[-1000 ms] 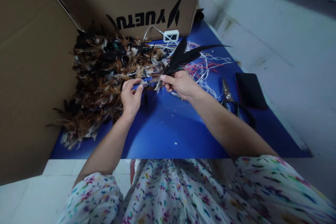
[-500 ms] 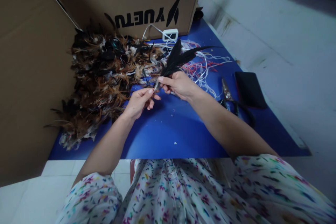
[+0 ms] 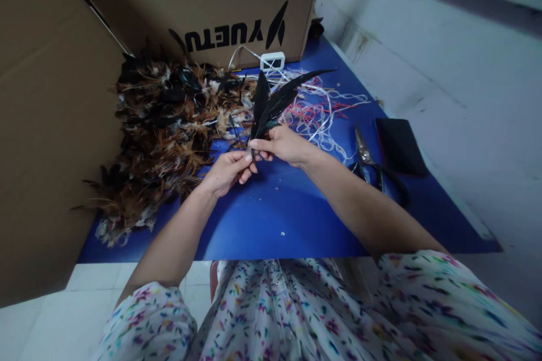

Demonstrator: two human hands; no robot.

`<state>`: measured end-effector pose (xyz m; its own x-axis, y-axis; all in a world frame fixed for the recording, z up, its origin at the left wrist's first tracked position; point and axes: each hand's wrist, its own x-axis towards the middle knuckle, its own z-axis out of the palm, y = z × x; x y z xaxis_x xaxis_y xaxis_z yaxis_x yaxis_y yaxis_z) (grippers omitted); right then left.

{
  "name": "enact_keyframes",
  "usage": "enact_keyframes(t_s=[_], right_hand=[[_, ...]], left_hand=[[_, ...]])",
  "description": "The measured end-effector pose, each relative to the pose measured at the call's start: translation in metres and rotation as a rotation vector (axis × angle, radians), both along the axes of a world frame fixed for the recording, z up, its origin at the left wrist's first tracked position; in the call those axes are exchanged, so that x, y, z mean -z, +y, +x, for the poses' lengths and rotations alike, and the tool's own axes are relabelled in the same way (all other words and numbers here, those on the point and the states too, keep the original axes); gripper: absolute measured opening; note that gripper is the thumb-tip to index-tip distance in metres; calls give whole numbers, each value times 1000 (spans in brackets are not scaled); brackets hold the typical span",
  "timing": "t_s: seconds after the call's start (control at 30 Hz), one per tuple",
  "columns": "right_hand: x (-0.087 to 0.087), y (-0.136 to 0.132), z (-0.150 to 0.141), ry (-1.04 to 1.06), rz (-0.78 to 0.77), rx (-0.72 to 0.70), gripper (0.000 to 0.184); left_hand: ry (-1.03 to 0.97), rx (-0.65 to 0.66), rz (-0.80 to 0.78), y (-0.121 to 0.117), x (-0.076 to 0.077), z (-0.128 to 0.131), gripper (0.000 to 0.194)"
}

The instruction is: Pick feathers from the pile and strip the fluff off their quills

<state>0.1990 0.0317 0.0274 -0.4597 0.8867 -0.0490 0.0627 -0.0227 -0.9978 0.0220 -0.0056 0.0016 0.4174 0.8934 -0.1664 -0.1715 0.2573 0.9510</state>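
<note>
Black feathers (image 3: pixel 273 104) stand up in a small bunch above the blue table, their long tips fanned toward the upper right. My right hand (image 3: pixel 288 145) pinches the bunch low down, between thumb and fingers. Just below and to the left, my left hand (image 3: pixel 231 171) pinches the pale quill ends, its fingertips almost touching those of my right hand. The exact spot of the left pinch is partly hidden by the fingers. A heap of brown and black feathers (image 3: pixel 165 130) lies to the left of both hands.
Behind the hands lie tangled white and red ribbons (image 3: pixel 315 110) and a small white device (image 3: pixel 272 61). Scissors (image 3: pixel 364 152) and a black flat item (image 3: pixel 401 146) lie at right. Cardboard boxes (image 3: pixel 237 11) stand at the back and left; a wall (image 3: pixel 444 67) borders the right.
Both hands have shifted slightly toward me, and the right hand has moved left, closer to the left hand. The black feathers have tilted more upright.
</note>
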Motion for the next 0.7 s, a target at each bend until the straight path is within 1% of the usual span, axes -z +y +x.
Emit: enact_keyframes(t_s=[0.13, 0.23, 0.3, 0.43, 0.5, 0.57, 0.7], right_hand=[[0, 1, 3, -18, 4, -67, 31], [-2, 2, 4, -24, 14, -92, 30], [-3, 1, 4, -37, 21, -73, 32], [-4, -2, 2, -72, 42, -9, 37], [-4, -2, 1, -95, 51, 13, 38], [-4, -2, 1, -108, 55, 22, 37], [-4, -2, 0, -105, 59, 18, 32]], left_hand=[[-23, 46, -50, -1, 1, 0, 42], [-38, 50, -85, -2, 2, 1, 44], [-19, 21, -68, -3, 3, 2, 45], [59, -90, 44, -4, 5, 5, 47], [85, -118, 73, -4, 6, 6, 47], [85, -107, 66, -4, 6, 7, 48], [38, -35, 16, -4, 6, 7, 51]])
